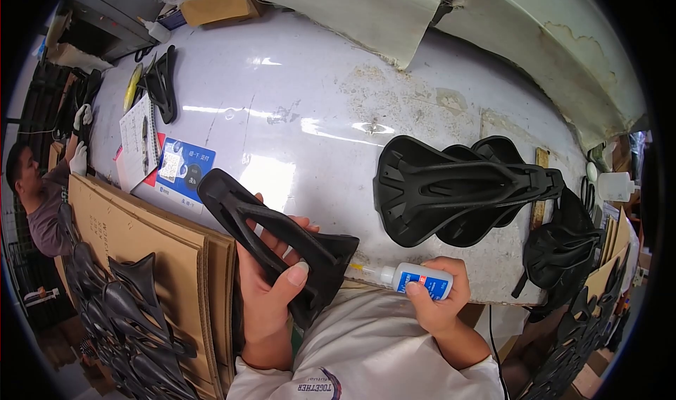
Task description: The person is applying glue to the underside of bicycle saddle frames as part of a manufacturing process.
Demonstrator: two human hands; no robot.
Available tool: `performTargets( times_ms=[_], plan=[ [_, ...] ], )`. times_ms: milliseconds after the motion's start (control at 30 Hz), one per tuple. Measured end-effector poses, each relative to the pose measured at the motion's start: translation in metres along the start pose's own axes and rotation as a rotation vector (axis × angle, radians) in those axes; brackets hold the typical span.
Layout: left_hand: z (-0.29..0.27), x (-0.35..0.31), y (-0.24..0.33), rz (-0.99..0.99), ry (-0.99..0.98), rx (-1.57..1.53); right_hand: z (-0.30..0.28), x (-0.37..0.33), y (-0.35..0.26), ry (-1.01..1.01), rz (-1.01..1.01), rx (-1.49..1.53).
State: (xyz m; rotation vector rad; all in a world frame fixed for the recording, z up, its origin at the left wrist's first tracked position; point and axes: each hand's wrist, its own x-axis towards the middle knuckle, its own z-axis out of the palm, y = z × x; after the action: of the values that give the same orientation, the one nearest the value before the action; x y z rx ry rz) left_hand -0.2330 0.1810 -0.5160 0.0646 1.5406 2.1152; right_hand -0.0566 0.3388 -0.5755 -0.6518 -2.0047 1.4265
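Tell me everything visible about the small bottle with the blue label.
The small bottle looks like whitish plastic, with a blue label, pale collar and slim nozzle, yellow near the tip. Gripped in the right hand, it is tipped sideways, nozzle pointing left toward the black frame; whether they touch is unclear.

I have the left hand wrapped in a grip, fingers curled, thumb angled up, left forearm nearly straight. My right hand grips too, thumb bent, right forearm slanting inward from the lower right.
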Motion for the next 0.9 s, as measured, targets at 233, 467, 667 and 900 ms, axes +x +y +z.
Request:
performTargets(
  times_ms=[233,467,667,900],
  plan=[
    [0.001,0.000,0.000,0.014,0.001,0.004,0.000,-0.003,0.005,0.020,0.055,0.031],
    [-0.004,0.008,0.003,0.040,-0.041,0.000,-0.017,-0.017,0.015,0.278,0.124,0.255],
    [0.000,0.024,0.039,0.151,-0.151,0.851,-0.038,-0.022,0.007,0.378,0.163,0.448],
    [0.062,0.067,0.045,0.685,-0.450,1.343,-0.049,-0.019,-0.006,0.505,0.120,0.403]
  ],
)
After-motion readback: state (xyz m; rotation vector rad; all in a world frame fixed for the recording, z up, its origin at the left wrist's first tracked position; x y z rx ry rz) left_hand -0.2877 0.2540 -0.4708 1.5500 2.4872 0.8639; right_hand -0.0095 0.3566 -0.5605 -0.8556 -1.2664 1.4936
